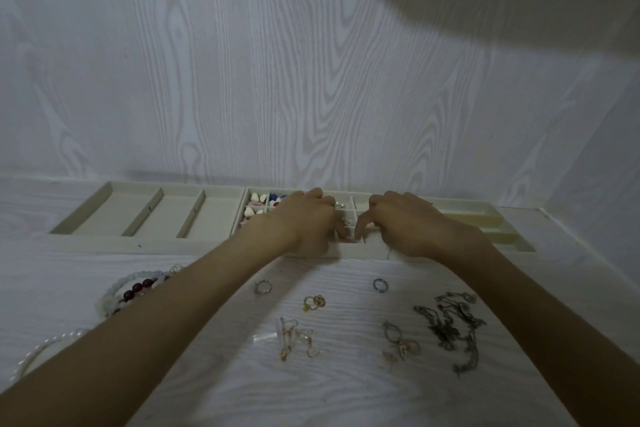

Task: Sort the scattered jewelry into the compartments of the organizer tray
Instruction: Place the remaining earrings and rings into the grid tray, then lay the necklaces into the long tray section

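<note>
- Both the left hand (304, 218) and right hand (405, 225) curl their fingers (360, 227) down into small middle compartments of the beige felt organizer tray (145, 215); whether they pinch anything, I cannot tell.
- Nearer than the fingers, silver rings (263, 287), gold earrings (294, 340) and dark tangled chains (450, 326) lie scattered on the white wood-grain worktop (346, 385).
- Forearms reach forward, wrists apart.

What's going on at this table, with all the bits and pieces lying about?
A person is sorting jewelry. Both hands, left hand and right hand, work over the small compartments of the middle tray, fingers curled; what they hold is hidden. Two rings, earrings, a dark chain and bead bracelets lie unsorted on the table.
</note>
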`<state>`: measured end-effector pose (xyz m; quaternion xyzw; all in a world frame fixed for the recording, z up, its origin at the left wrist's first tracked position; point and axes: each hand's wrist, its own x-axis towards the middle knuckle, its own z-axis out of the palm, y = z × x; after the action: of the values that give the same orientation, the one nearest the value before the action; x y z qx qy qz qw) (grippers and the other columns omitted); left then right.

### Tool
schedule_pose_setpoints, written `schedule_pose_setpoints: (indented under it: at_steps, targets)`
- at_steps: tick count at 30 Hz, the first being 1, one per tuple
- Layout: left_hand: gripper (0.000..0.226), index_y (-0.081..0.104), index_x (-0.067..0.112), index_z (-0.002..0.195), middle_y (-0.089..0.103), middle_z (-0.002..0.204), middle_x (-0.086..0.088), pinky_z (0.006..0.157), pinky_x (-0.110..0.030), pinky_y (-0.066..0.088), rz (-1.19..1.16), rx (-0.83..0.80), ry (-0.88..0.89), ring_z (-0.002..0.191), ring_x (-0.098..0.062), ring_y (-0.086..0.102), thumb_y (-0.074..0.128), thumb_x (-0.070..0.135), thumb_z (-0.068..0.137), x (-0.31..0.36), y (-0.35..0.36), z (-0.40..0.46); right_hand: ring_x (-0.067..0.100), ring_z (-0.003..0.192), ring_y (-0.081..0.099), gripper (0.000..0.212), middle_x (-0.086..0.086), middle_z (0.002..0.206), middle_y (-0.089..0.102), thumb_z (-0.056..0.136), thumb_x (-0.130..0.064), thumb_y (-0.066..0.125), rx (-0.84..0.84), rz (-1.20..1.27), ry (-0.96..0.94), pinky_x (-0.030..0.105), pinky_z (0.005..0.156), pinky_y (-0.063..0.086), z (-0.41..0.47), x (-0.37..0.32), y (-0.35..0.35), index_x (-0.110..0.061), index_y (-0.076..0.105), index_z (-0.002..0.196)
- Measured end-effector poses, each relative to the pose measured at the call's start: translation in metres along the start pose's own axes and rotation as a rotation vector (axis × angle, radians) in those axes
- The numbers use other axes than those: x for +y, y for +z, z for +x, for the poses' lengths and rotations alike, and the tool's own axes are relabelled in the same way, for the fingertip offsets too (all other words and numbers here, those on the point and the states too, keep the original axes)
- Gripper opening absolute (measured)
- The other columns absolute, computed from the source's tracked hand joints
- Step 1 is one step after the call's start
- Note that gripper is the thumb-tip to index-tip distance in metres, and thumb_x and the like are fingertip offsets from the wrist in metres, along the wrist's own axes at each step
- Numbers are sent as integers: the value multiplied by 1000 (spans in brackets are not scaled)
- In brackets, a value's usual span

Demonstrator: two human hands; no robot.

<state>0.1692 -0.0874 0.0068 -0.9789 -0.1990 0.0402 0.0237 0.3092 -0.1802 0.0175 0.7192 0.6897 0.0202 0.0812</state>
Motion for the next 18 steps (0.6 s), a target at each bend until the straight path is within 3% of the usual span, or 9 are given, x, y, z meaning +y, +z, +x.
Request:
schedule_pose_setpoints:
  at_steps: [4, 6, 10, 15, 18]
  targets:
    - [45, 58, 40, 122, 42, 89, 12, 75, -26, 32, -256, 178, -83, 94, -9, 37, 53, 15, 86, -16, 5, -41, 12, 83, 50, 41, -7, 90, 55, 94, -5, 41, 136, 293, 40, 28, 75, 41, -31, 5, 4, -35, 68, 102]
    - [39, 64, 40, 115, 46, 85, 22, 69, -23, 35, -405, 283, -139, 90, -4, 42, 58, 15, 86, -23, 18, -66, 0, 77, 50, 35, -12, 88, 56, 96, -10, 43, 140, 421, 52, 15, 69, 40, -48, -1, 14, -32, 69, 100]
    - [42, 68, 42, 98, 54, 89, 21, 65, -25, 40, -614, 435, -274, 86, -8, 52, 59, 5, 80, -32, 49, -99, -1, 79, 52, 28, -9, 94, 63, 94, -10, 51, 158, 581, 45, 14, 69, 38, -62, -23, 40, -27, 72, 98]
    - [31, 69, 37, 98, 59, 96, 22, 68, -25, 43, -701, 519, -345, 87, -4, 57, 62, 11, 83, -34, 57, -112, -2, 78, 51, 24, -11, 94, 62, 94, -13, 52, 196, 650, 22, 15, 69, 40, -55, -58, 48, -25, 71, 103]
    - [27, 70, 36, 100, 62, 98, 21, 75, -28, 47, -727, 502, -336, 87, -1, 58, 63, 15, 85, -40, 60, -119, 2, 83, 50, 20, -11, 94, 64, 94, -20, 53, 259, 662, 28, 23, 76, 42, -51, -77, 51, -28, 68, 104]
